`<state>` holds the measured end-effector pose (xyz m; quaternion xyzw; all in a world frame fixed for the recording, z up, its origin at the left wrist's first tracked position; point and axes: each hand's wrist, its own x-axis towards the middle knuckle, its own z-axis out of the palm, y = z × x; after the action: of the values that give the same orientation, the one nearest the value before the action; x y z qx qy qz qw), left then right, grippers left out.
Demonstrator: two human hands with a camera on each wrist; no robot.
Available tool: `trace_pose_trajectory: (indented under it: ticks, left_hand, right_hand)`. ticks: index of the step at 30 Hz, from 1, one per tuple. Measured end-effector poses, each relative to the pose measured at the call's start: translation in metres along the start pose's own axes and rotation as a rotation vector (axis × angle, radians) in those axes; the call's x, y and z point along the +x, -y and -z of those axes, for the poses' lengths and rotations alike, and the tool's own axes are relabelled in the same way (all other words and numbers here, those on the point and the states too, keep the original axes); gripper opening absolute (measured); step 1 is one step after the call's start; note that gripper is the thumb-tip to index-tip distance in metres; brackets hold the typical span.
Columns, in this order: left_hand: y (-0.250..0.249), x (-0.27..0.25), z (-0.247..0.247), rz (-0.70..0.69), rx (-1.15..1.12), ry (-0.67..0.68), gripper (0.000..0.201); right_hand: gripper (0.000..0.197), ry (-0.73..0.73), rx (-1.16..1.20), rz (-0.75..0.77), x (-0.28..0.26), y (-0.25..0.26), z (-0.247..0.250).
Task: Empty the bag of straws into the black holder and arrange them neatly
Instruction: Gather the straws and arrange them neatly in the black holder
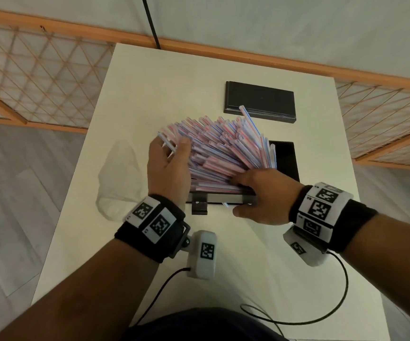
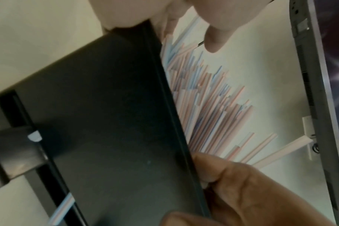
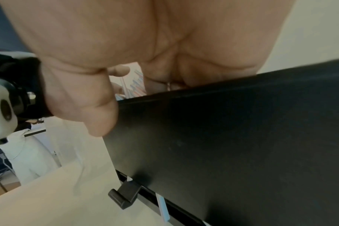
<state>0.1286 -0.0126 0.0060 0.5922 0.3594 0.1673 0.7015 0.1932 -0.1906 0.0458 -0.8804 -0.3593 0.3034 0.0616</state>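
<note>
The black holder [image 1: 286,161] [image 2: 106,122] [image 3: 222,137] stands mid-table, filled with red- and blue-striped straws [image 1: 223,146] [image 2: 207,107] [image 3: 137,85] that fan out up and to the left over its rim. My left hand [image 1: 168,168] [image 2: 213,30] presses against the left side of the fan, and one straw pokes between thumb and fingers. My right hand [image 1: 258,195] [image 3: 126,38] grips the holder's near wall, thumb on the front and fingers over the rim onto the straws. The empty clear bag [image 1: 119,178] lies to the left.
The holder's black lid [image 1: 260,100] lies flat at the far side of the white table [image 1: 149,94]. A stray straw end [image 1: 226,205] [image 3: 163,208] shows in the front slot beside the black handle [image 1: 199,205]. Wrist-camera cables [image 1: 322,303] trail near the front edge.
</note>
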Motion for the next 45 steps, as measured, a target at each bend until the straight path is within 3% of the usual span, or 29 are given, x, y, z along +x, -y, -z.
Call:
trace_pose_trajectory:
  ticks: [1, 2, 8, 10, 19, 22, 27, 33, 36, 40, 45]
  left_hand:
    - [-0.001, 0.002, 0.000, -0.028, 0.037, -0.005, 0.011]
    - [-0.001, 0.003, 0.000, -0.046, 0.072, 0.008, 0.011]
    - [0.009, 0.004, 0.001, -0.072, 0.220, 0.005, 0.047]
    - [0.010, 0.004, 0.001, -0.065, 0.220, 0.015, 0.050]
    - [0.008, -0.002, 0.000, -0.098, 0.257, 0.009, 0.024]
    - [0.006, -0.004, 0.000, -0.085, 0.251, 0.005, 0.025]
    - [0.003, -0.004, -0.001, -0.017, 0.190, 0.000, 0.037]
    - [0.005, -0.003, -0.004, 0.015, 0.119, -0.015, 0.017]
    - [0.007, -0.003, -0.004, 0.022, 0.111, -0.016, 0.025]
    - [0.005, -0.003, -0.005, 0.043, 0.085, -0.019, 0.032]
    - [0.005, -0.004, -0.003, 0.042, 0.054, 0.029, 0.048]
  right_hand:
    - [0.046, 0.018, -0.013, -0.006, 0.001, -0.001, -0.001]
    - [0.052, 0.047, -0.035, -0.021, 0.002, 0.000, -0.003]
    - [0.066, 0.119, -0.095, -0.094, 0.012, 0.009, -0.012]
    - [0.075, 0.163, -0.158, -0.124, 0.016, 0.012, -0.011]
    - [0.056, 0.264, -0.097, -0.229, 0.031, 0.030, -0.004]
    - [0.056, 0.282, -0.028, -0.239, 0.034, 0.033, 0.002]
    - [0.070, 0.306, 0.039, -0.243, 0.041, 0.033, 0.011]
    - [0.075, 0.394, 0.092, -0.251, 0.049, 0.041, 0.018]
    - [0.090, 0.446, 0.087, -0.266, 0.053, 0.047, 0.021]
    - [0.086, 0.469, 0.073, -0.270, 0.060, 0.049, 0.027]
    - [0.107, 0.472, 0.135, -0.238, 0.064, 0.051, 0.024]
